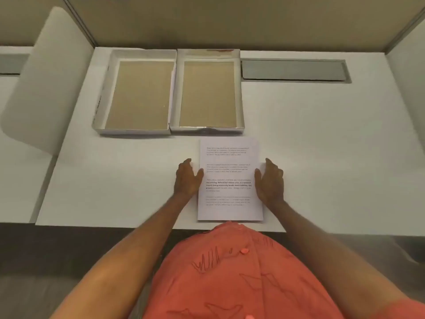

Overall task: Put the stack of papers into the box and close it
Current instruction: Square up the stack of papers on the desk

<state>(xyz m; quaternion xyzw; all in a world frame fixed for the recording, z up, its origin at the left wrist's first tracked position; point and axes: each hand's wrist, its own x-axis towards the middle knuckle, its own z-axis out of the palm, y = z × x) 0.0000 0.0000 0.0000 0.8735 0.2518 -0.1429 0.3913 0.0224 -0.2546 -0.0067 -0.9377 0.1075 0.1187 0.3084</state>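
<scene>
White worktop [322,134], box [208,93] and lid [138,93] lying open.
Our hands, left [187,178] and right [270,180], flank the papers [230,180], seemingly touching; we should square the edges, then lift level.

Both forearms bare, extended forward from the torso and converging slightly toward centre. Left hand [187,178]: on its outer edge, palm facing inward to the right, fingers together and pointing forward, thumb angled inward. Right hand [270,180]: mirrors it, palm facing left, fingers together and forward, thumb inward. Palms face each other, well apart. Neither hand is closed into a grip. Wrists roughly straight, in line with the forearms.
</scene>
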